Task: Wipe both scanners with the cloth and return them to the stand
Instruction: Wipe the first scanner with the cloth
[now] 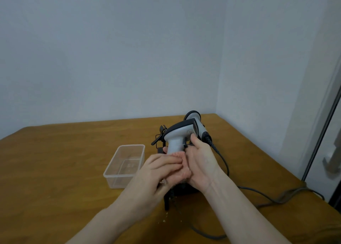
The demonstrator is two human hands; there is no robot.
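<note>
My right hand [200, 162] curled round the handle of one scanner [181, 136], holding it above the black stand [181, 189]. My left hand [156, 171] pinched the pink cloth [181, 165] against that handle. The second scanner [198, 123] sat just behind, past the stand.

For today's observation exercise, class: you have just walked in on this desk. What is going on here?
A person holds a white handheld scanner upright over a wooden table. The right hand supports it, while the left hand rubs its handle with a pinkish cloth. A second scanner sits behind, apparently on the black stand. A clear plastic tub lies left of the hands.
</note>
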